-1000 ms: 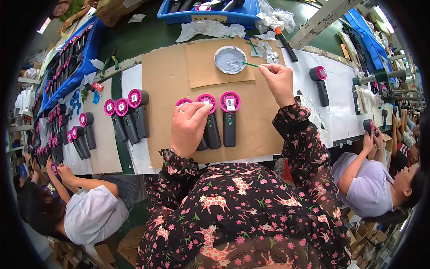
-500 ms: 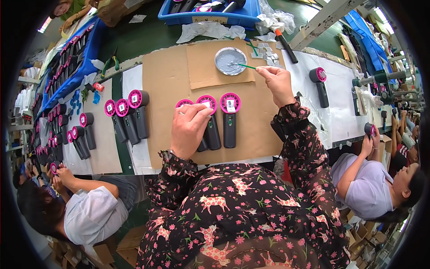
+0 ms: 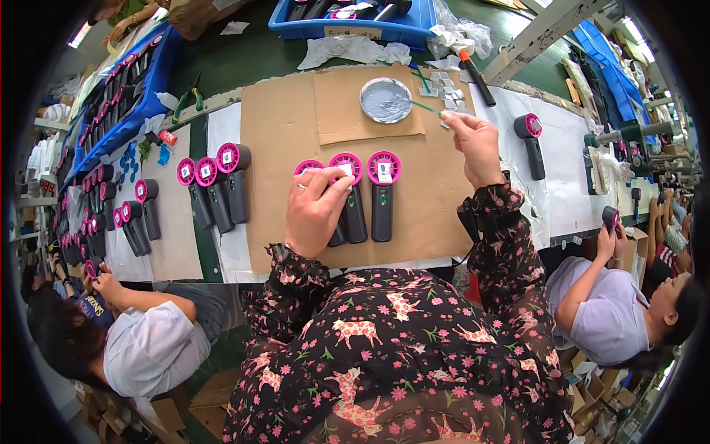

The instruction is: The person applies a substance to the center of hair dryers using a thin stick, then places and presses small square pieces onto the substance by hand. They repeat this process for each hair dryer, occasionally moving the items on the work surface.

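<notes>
My right hand (image 3: 475, 148) pinches a thin green stick (image 3: 425, 108), its far end at the right rim of a round tub of grey paste (image 3: 386, 102). My left hand (image 3: 316, 211) hovers over the fans with thumb and fingertips pressed together; whether they hold something small cannot be made out. Beneath it lie a black handheld fan with a pink ring (image 3: 356, 214) and another fan (image 3: 309, 166), mostly covered by the hand. To their right is a third fan (image 3: 382, 214) with a white square piece at its centre.
Cardboard (image 3: 436, 214) covers the worktop. Loose pale square pieces (image 3: 450, 90) and an orange-and-black tool (image 3: 477, 78) lie beyond my right hand. More fans (image 3: 235, 185) lie left, one fan (image 3: 534, 152) right. A blue bin (image 3: 355, 28) stands behind. Co-workers sit on both sides.
My right hand has moved right and slightly nearer, drawing the stick's end from the middle of the paste to the tub's right rim. My left hand has stayed over the fans.
</notes>
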Tool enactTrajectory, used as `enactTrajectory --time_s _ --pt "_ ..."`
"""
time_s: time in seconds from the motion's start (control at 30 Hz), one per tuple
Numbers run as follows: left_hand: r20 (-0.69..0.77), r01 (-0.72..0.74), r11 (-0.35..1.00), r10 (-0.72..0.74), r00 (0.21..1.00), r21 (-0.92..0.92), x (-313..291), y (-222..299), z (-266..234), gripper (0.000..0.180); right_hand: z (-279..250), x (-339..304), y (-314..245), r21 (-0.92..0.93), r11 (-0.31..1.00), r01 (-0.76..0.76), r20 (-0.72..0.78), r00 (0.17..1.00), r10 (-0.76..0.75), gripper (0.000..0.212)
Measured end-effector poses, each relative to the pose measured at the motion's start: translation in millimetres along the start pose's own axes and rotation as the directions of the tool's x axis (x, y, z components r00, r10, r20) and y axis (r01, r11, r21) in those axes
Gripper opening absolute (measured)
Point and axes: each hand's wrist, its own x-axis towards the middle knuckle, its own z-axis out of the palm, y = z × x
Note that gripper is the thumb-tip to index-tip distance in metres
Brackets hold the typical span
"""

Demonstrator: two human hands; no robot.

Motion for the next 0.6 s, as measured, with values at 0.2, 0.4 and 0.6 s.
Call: enactTrajectory --time_s 0.2,0.4,0.6 --pt "0.002 0.023 0.999 -0.023 1.0 0.03 -0.9 3.1 -2.0 0.031 -16.7 7.1 8.0 0.054 0.994 -0.096 0.029 0.995 0.094 0.017" --pt "-0.007 0.024 0.999 -0.024 1.0 0.037 -3.4 3.4 -0.8 0.031 -16.4 4.5 -8.3 0.206 0.972 -0.116 0.143 0.986 0.088 0.021" --pt "-0.013 0.02 0.999 -0.019 1.0 0.043 -3.8 2.4 -0.8 0.028 -8.8 -25.9 -33.4 0.241 0.963 -0.118 0.22 0.973 0.064 0.024"
